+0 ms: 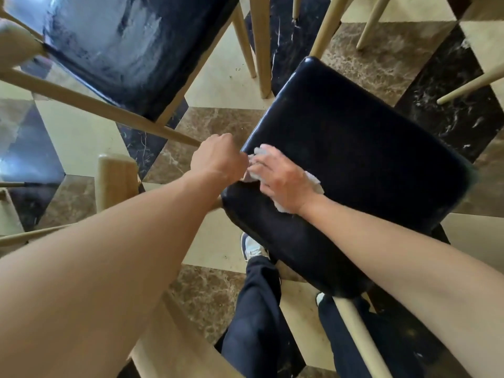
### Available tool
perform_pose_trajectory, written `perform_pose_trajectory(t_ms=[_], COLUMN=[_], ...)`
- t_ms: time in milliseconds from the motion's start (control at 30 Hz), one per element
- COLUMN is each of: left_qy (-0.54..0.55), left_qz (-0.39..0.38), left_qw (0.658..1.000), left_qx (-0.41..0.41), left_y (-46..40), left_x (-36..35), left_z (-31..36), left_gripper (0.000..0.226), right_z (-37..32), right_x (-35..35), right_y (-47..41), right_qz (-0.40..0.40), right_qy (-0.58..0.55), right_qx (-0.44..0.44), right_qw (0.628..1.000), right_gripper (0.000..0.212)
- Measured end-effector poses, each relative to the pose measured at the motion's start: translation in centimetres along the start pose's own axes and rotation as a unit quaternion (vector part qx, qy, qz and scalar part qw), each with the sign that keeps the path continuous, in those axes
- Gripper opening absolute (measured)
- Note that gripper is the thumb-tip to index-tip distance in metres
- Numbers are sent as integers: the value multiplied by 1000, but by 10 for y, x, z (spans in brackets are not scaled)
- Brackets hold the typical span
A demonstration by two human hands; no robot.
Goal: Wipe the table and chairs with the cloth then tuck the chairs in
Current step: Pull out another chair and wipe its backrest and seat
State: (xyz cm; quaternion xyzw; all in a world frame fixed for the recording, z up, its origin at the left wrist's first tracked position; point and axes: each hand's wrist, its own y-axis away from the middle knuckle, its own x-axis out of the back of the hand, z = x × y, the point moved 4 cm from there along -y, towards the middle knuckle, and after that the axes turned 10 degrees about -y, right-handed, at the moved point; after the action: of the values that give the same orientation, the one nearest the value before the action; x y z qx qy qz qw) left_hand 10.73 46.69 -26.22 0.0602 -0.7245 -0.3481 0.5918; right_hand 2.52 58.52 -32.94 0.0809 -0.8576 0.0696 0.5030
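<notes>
The right hand presses the cloth flat on the near chair seat; the left hand's grip curls at the seat's edge. Wiping looks midway; tucking remains.

The near chair seat is showing plain black, and the far chair seat black with pale grey streaks. The cloth is looking white, the chair legs light beige. The floor is showing cream, brown marble and black marble (white-veined) tiles.
</notes>
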Motion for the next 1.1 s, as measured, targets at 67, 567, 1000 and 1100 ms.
perform_pose_trajectory(t_ms=[67,567,1000,1100], left_qy=[-21,-116,-189,-187], left_qz=[-43,-167,-180,-168], left_qw=[998,973,963,964], left_qx=[-36,-108,-68,-84], left_y=[3,38,45,46], left_x=[-11,-67,-89,-93], left_z=[4,37,54,50], left_gripper=[12,58,62,64], right_z=[34,-18,36,75], right_x=[19,-18,6,15], right_y=[10,208,311,321], right_qz=[96,-196,-93,-7], right_qy=[-16,-118,-60,2], right_qx=[-81,184,177,-2], right_qw=[992,956,978,1000], right_gripper=[37,36,33,45])
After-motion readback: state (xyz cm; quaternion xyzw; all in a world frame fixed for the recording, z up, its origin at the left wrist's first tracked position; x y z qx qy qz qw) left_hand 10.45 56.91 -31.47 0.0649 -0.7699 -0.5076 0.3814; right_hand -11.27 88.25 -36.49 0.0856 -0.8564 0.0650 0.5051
